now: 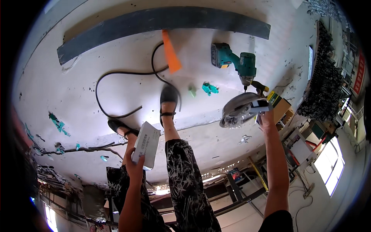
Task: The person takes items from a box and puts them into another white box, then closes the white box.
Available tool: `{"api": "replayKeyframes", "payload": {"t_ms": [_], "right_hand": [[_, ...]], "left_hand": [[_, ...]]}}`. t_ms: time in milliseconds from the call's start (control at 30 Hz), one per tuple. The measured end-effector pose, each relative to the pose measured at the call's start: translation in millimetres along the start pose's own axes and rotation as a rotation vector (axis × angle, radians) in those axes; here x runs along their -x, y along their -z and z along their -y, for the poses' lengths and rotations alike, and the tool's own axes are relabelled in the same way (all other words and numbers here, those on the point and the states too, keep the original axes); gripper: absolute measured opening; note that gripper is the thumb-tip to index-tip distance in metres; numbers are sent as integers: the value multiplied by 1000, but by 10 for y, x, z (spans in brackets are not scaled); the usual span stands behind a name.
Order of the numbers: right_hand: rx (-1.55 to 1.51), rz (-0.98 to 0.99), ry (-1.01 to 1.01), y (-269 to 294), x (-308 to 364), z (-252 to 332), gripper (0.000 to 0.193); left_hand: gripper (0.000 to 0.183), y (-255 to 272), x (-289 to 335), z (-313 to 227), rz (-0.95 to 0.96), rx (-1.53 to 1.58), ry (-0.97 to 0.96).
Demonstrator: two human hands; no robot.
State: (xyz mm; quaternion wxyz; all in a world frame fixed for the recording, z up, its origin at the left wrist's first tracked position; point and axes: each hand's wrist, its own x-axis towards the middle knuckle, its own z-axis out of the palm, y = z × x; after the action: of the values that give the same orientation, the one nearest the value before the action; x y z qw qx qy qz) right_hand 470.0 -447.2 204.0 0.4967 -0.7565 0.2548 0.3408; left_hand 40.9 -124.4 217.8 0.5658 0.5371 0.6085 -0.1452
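Observation:
My left hand [134, 162] is closed round a white cardboard box [147, 141] with grey print, held tilted above my feet. Out to the right, my right hand [266, 118] grips a small grey-and-black block-like piece [259, 106] at the edge of a shallow metal bowl [234, 103]. Clear plastic wrapping [233, 119] lies in the bowl. My right fingers are partly hidden, so whether they also touch the bowl's rim I cannot tell. Just beyond the bowl lies a green cordless drill [246, 65], its bit toward the bowl.
A long dark grey board [166, 18] lies across the far side. An orange wedge-shaped strip [171, 54] and a looped black cable [112, 72] are before my feet. Crumpled green scraps [210, 88] dot the pale floor. At right stand an open cardboard box [283, 110] and a dark heap [319, 83].

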Motion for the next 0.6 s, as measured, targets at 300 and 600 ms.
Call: {"api": "replayKeyframes", "payload": {"t_ms": [300,600], "right_hand": [[42,159,-34,-804,-305,255,31],[93,72,98,-1100,-356,328,23]], "left_hand": [[44,78,31,151,-72,-29,139],[45,43,35,108,-62,75,123]]}}
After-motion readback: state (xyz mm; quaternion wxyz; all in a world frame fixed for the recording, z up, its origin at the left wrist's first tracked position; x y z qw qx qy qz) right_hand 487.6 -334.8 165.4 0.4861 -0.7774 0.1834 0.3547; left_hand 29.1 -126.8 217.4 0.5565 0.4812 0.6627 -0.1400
